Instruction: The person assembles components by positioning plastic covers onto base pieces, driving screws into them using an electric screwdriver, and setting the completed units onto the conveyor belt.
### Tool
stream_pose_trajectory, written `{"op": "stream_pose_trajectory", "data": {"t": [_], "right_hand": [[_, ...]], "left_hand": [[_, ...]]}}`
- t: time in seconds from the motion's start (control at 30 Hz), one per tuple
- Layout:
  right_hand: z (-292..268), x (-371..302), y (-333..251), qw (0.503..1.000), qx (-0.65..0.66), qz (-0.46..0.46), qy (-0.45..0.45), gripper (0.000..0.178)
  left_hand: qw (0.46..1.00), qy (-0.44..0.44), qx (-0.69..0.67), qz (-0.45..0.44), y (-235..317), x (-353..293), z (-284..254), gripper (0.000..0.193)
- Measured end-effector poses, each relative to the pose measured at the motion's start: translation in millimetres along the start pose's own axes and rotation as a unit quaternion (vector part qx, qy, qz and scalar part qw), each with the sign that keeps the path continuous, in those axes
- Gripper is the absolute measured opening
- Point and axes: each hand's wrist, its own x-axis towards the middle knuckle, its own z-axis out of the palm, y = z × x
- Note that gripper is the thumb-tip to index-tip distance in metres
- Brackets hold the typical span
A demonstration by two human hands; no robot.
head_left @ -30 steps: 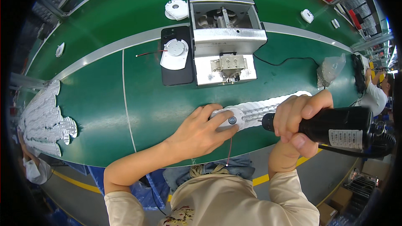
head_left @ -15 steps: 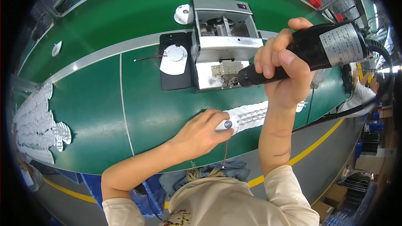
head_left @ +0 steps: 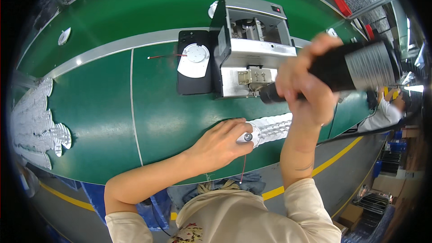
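Note:
My right hand (head_left: 310, 78), blurred by motion, is wrapped round a black electric screwdriver (head_left: 353, 67). The screwdriver's nose points left, at the front of a metal screw feeder (head_left: 258, 47); its tip is hard to make out. My left hand (head_left: 222, 140) rests on the bench with its fingers closed on a small white round part (head_left: 247, 137). That part shows a dark round spot, and a thin red wire trails from beneath the hand. It lies at the left end of an overlapping row of similar white parts (head_left: 274, 128).
Left of the feeder, a black phone-like slab (head_left: 194, 85) carries a white part (head_left: 196, 55) with a red lead. Many stacked white pieces (head_left: 38, 126) lie at the bench's left end. A red bin (head_left: 341, 3) stands far right. Another person (head_left: 382, 114) works at the right.
The scene has shifted slightly rightward in the picture. My right hand and the screwdriver have moved a little down and become blurred. My left hand keeps its hold on the white part.

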Motion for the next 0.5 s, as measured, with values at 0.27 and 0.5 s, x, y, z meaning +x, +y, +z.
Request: {"op": "stream_pose_trajectory", "data": {"t": [0.27, 0.5], "right_hand": [[-10.8, -64.9, -16.7, 0.998, 0.060, -0.005, 0.014, 0.040], [-10.9, -71.4, -11.1, 0.999, 0.039, 0.029, 0.015, 0.037]], "left_hand": [[1.000, 0.000, -0.002, -0.002, 1.8, -3.0, -2.6, 0.018], [1.000, 0.001, -0.012, -0.007, 3.4, 0.9, -2.5, 0.015]]}}
